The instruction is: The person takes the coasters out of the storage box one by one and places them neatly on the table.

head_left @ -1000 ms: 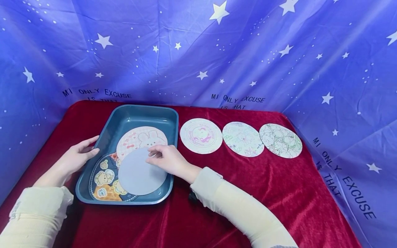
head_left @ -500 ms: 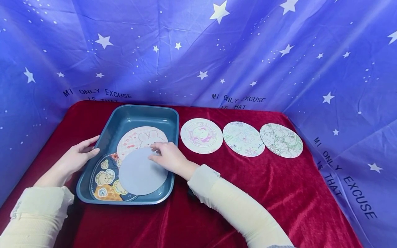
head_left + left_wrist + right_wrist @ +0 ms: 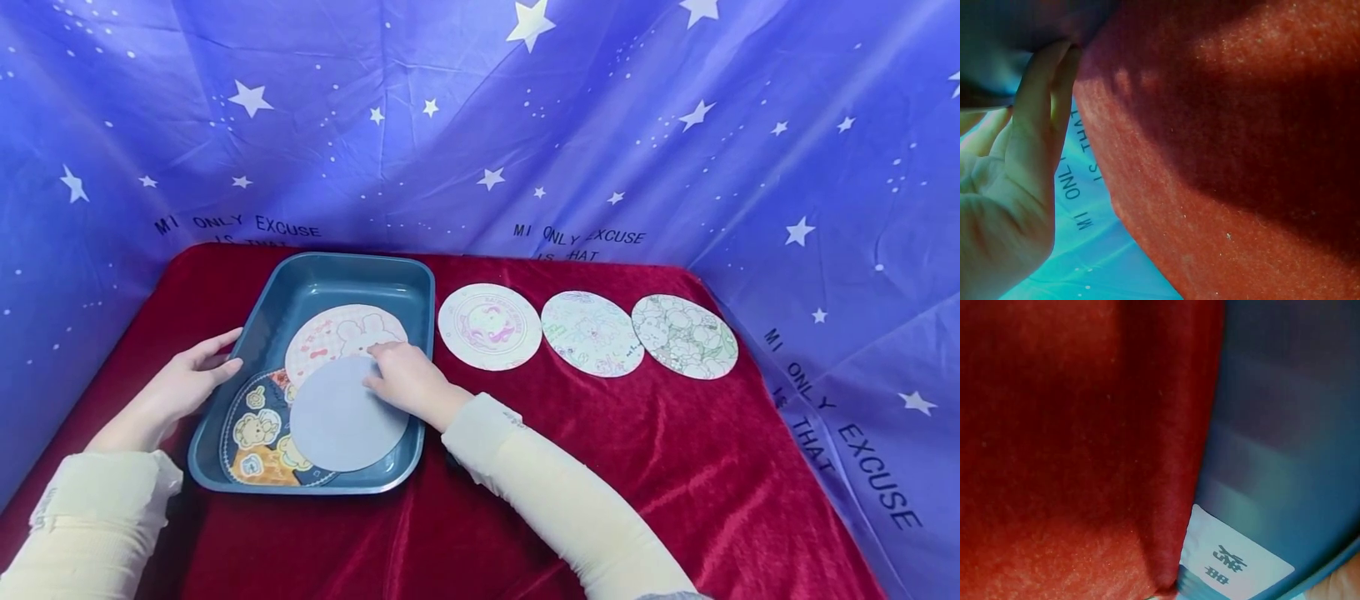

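Observation:
A deep teal tray (image 3: 352, 287) holds overlapping round cards. The bunny-printed card (image 3: 318, 337) lies behind, the dark bear-printed card (image 3: 255, 404) at the front left, and a plain grey round card (image 3: 341, 425) on top of both. My left hand (image 3: 176, 385) grips the tray's left rim, thumb at the rim's inner side; the left wrist view has its fingers against the tray wall. Over the grey card's upper right edge is my right hand (image 3: 411, 379), thumb and fingertips bent down with a gap between. Whether they touch the cards is unclear.
To the tray's right, three printed round cards lie in a row: a pink-patterned card (image 3: 490, 327), a pastel card (image 3: 592, 333) and a green-patterned card (image 3: 685, 336). Red velvet cloth (image 3: 600, 450) covers the table. Behind stands a blue star-printed curtain (image 3: 450, 167).
My right hand has shifted slightly right and away, its fingertips moving off the grey card's middle toward its far edge. The left hand and the cards keep their places.

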The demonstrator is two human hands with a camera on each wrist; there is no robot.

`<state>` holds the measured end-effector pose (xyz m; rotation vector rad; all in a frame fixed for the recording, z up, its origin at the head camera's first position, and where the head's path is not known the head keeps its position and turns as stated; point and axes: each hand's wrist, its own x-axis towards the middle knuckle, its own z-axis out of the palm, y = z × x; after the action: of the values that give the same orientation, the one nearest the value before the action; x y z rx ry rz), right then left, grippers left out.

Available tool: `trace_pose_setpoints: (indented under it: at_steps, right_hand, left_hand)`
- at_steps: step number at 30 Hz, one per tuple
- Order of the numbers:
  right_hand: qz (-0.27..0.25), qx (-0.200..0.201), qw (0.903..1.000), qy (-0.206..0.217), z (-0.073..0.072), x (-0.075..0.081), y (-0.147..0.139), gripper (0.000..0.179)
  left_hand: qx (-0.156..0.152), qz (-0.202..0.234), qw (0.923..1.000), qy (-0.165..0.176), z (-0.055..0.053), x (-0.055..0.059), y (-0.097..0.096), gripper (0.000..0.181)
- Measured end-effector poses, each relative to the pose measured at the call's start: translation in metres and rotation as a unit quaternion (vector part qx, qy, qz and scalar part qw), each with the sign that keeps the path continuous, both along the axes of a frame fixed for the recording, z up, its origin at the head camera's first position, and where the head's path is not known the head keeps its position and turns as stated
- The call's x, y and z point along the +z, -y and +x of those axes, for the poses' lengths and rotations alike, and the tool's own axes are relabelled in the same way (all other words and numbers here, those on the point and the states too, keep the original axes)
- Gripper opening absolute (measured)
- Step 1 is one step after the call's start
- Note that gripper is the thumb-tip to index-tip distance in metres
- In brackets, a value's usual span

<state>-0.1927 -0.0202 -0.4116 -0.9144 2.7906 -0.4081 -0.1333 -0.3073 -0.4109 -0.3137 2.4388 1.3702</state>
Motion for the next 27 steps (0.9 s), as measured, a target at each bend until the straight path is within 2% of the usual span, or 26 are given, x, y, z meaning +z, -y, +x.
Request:
trace_pose_setpoints:
  at_steps: [10, 16, 27]
  right_hand:
    - [0.100, -0.022, 0.9947, -0.014, 0.005, -0.003, 0.010, 0.034]
    - [0.123, -0.028, 0.9920, -0.014, 0.009, -0.004, 0.012, 0.031]
    - [0.146, -0.027, 0.9881, -0.041, 0.011, -0.010, 0.012, 0.031]
  left_hand:
    - [-0.002, -0.003, 0.9999, -0.010, 0.000, -0.001, 0.000, 0.071]
    - [-0.004, -0.003, 1.0000, 0.006, -0.001, 0.000, 0.001, 0.072]
    - [-0.007, -0.001, 0.9998, -0.021, -0.001, -0.003, 0.001, 0.071]
